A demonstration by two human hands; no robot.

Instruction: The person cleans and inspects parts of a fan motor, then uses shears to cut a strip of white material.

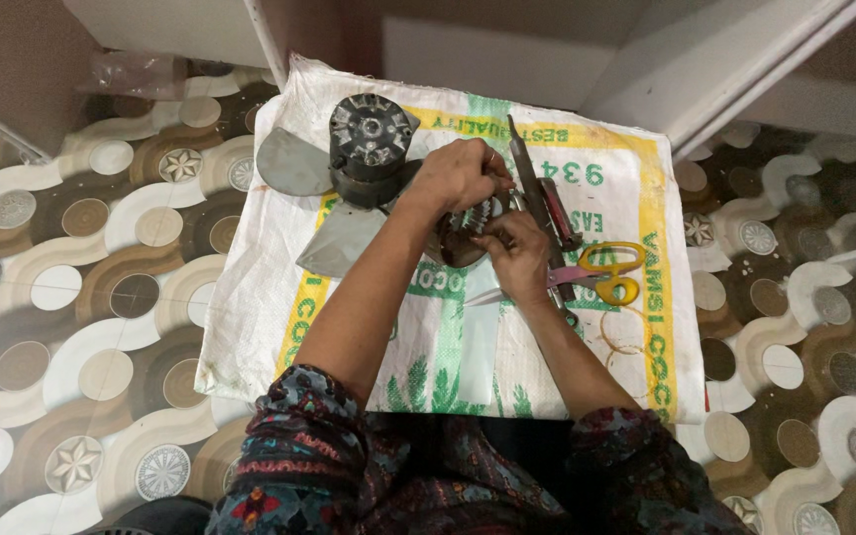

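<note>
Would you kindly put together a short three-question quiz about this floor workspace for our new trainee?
1. True or false: the yellow-handled scissors lie on the white woven plastic sack, on the side of the right hand.
2. Which stands nearest the left hand? A: the dark grey round fan motor with pale blades; B: the scissors; C: the patterned tile floor.
3. Fill in: both hands meet over a small round toothed metal part, and a long dark metal ___ lies just beside them.

Key: 1 true; 2 A; 3 tool (its exact kind is unclear).
</note>
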